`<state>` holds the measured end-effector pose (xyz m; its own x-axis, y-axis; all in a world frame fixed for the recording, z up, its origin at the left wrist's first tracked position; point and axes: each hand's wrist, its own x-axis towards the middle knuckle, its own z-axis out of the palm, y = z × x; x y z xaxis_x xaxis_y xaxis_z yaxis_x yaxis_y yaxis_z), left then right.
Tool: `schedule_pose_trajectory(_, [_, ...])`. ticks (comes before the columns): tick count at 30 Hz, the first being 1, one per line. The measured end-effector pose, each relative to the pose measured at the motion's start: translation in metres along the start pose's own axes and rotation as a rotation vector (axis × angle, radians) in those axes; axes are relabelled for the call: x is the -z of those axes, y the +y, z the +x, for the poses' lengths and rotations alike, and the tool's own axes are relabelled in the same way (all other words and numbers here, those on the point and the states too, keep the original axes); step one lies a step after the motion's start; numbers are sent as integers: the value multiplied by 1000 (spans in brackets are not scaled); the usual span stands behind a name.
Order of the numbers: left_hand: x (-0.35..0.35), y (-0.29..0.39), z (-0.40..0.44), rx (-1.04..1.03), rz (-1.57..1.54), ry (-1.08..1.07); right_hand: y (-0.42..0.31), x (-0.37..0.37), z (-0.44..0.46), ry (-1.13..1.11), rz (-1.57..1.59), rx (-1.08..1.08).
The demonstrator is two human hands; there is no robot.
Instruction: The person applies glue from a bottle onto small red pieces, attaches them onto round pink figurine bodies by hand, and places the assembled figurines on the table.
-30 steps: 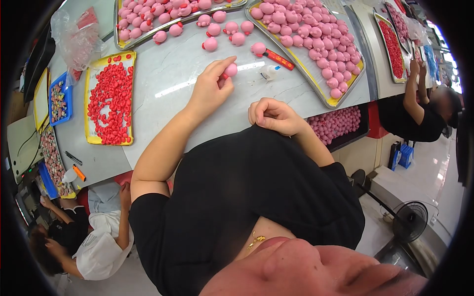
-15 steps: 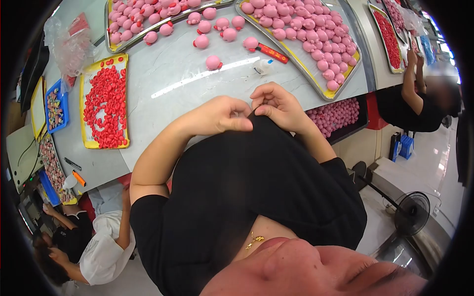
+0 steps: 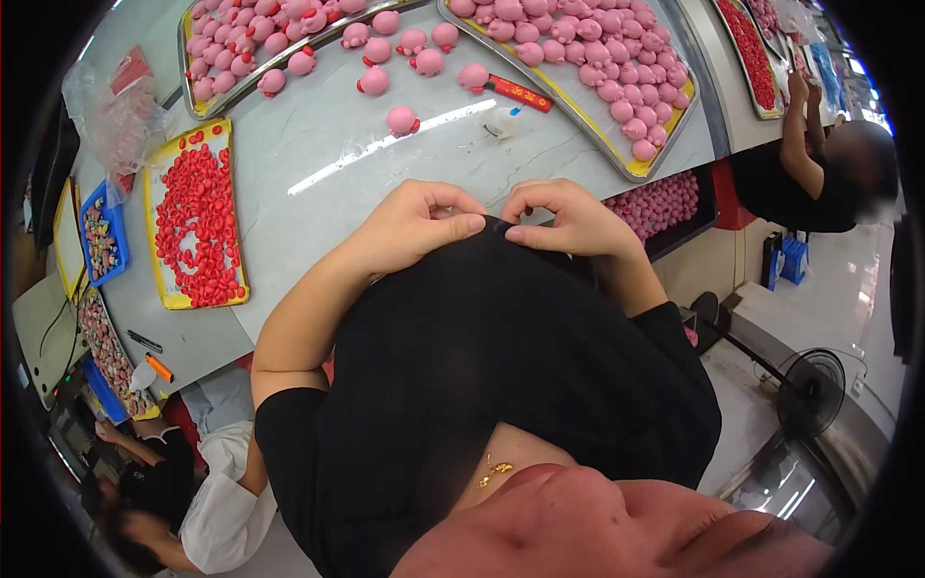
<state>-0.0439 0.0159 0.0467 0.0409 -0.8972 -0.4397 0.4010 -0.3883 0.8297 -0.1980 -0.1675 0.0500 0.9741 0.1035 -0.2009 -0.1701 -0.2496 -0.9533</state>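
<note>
My left hand (image 3: 421,229) pinches the front fabric of the black shirt (image 3: 482,318) between thumb and fingers. On the other side of the same raised fold, my right hand (image 3: 568,220) grips the cloth, its fingertips a short way from the left ones. Beyond the hands, several pink ball-shaped pig figures lie loose on the grey table, the nearest pink figure (image 3: 401,120) having a red part on its side. A red tube-like stick with yellow markings (image 3: 520,93) and a small clear bottle with a blue tip (image 3: 503,119) lie farther right.
Metal trays of pink figures stand at the back left (image 3: 231,58) and back right (image 3: 617,67). A yellow-edged tray of small red pieces (image 3: 198,222) lies left, near a blue basket (image 3: 104,231). Co-workers sit at left and right. A fan (image 3: 811,393) stands lower right.
My hands have moved apart along the shirt fabric, the right one shifting rightward and its fingers curling onto the cloth. The view has shifted slightly, moving the table leftward.
</note>
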Motion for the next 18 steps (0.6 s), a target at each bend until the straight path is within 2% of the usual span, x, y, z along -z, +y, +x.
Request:
schedule_pose_trajectory(3, [-1,0,0,5,71,2,3,-2,0,109,6,-15])
schedule_pose_trajectory(10, [-6,1,0,0,115,26,11,-12,1,167,186,-28])
schedule_pose_trajectory(13, [-11,-11,5,-20,73,106,5,-22,4,213,121,34])
schedule_pose_trajectory(15, [-12,-14,5,-44,42,156,-6,-29,8,316,-122,182])
schedule_pose_trajectory(18, [-14,-20,4,28,117,118,-3,-26,15,385,-142,104])
